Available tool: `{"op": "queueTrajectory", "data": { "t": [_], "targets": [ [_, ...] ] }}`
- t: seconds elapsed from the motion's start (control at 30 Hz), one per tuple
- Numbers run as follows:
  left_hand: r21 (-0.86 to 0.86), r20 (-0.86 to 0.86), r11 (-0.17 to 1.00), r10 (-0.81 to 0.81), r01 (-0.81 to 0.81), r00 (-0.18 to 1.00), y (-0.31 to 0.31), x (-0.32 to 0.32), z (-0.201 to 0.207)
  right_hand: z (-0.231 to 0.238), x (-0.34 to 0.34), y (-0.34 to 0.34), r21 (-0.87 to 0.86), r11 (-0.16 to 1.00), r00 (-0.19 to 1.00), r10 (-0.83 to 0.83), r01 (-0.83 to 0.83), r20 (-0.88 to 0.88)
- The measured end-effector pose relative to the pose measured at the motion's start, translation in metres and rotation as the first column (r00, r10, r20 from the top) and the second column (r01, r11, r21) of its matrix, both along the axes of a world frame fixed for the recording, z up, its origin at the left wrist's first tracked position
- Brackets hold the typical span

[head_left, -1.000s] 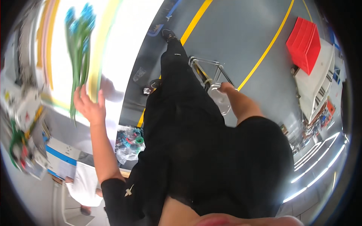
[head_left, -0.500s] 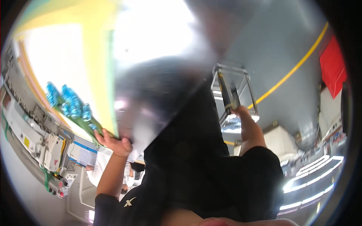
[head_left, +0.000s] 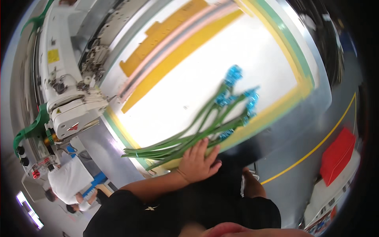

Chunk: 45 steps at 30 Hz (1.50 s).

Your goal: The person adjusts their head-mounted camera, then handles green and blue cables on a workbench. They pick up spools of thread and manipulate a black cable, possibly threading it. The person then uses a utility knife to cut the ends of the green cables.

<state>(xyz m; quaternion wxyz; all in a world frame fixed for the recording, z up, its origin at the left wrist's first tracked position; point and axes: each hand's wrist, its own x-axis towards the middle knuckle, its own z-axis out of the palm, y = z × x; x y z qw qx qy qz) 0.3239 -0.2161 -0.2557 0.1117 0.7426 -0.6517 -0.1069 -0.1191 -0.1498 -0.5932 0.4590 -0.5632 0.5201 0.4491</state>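
My left hand (head_left: 198, 162) lies with its fingers stretched and slightly spread on a bundle of long green strips (head_left: 173, 147). Crinkled, shiny blue wrappings (head_left: 233, 75) cover several of the strips' far ends, which fan out to the right. The bundle rests on the near side of a white panel (head_left: 177, 91) bordered with yellow and green tape. Low at my right side is my right arm (head_left: 253, 185); its hand is mostly hidden beyond the table edge, and its fingers do not show.
A white sewing-type machine head (head_left: 77, 114) with green parts stands at the left. Yellow and pink strips (head_left: 177, 51) cross the panel's far side. At lower left is a person in white (head_left: 71, 177). A red object (head_left: 337, 156) sits at the right, past a yellow floor line (head_left: 312, 152).
My view has swung toward the panel and machine. My left hand stays at the green strips, its fingers now over them. My right hand, earlier at a dark elongated object, is now mostly hidden.
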Motion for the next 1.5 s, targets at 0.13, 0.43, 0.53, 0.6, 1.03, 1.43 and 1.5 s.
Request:
{"op": "queueTrajectory", "data": {
  "t": [0.13,0.43,0.53,0.6,1.03,1.43,1.5],
  "targets": [
    [-0.018,0.077,1.000,-0.006,0.008,0.997,-0.001,0.007,-0.001,0.006,0.044,-0.057,-0.047,0.997,0.998,-0.066,0.066,-0.009],
    [-0.046,0.123,0.999,0.008,-0.002,0.992,0.012,0.001,-0.008,-0.014,0.097,-0.165,-0.188,0.973,0.988,-0.115,0.133,0.102],
    [0.000,0.098,1.000,-0.006,0.006,0.995,0.011,0.007,0.002,-0.020,0.103,-0.181,-0.243,0.953,0.975,-0.141,0.181,0.173],
    [-0.030,0.104,0.999,0.019,-0.016,0.994,0.012,0.006,0.003,-0.030,0.111,-0.195,-0.290,0.926,0.950,-0.163,0.240,0.266],
    [-0.475,0.124,0.880,0.072,-0.005,0.990,0.093,-0.047,0.017,0.076,0.156,-0.273,-0.222,0.843,0.423,-0.007,0.489,0.906],
    [0.280,0.006,0.363,0.925,-0.889,0.380,0.301,-0.082,-0.101,0.200,0.158,-0.224,-0.424,0.904,0.572,0.373,-0.049,0.731],
    [-0.031,-0.040,0.541,0.839,-0.840,0.542,0.322,-0.060,-0.170,0.206,0.153,-0.224,-0.423,0.900,0.545,0.410,-0.110,0.731]
  ]
}}
